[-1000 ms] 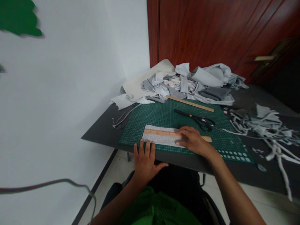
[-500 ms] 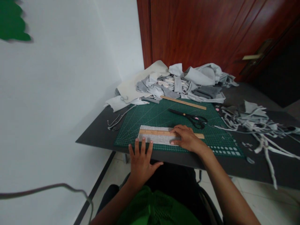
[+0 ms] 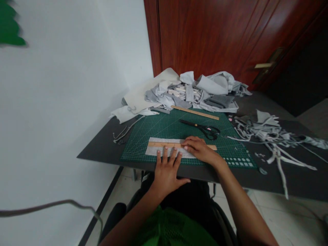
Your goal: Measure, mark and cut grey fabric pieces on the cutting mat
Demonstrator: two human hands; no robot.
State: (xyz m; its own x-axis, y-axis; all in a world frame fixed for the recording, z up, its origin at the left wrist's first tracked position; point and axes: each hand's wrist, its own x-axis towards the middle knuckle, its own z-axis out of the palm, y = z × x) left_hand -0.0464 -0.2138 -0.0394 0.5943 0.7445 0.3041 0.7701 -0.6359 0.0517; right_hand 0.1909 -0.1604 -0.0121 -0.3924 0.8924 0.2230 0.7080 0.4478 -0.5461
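A strip of light grey fabric lies flat near the front of the green cutting mat. Along its upper part rests a wooden ruler, its right end reaching past where my right hand covers the cloth. My right hand bends over the ruler, fingers and thumb pressing it down onto the strip. Spread flat, my left hand has its fingertips on the fabric's lower part, with the palm over the table edge. Black-handled scissors lie behind my right hand.
A second wooden ruler lies at the mat's far side. Behind it is a heap of grey and white fabric against the door. More scraps and strips lie on the dark table at right. A white wall stands close on the left.
My left hand has shifted right along the strip, its fingertips now further onto the fabric. The right hand stays on the ruler, its thumb closer to it. The view has moved slightly.
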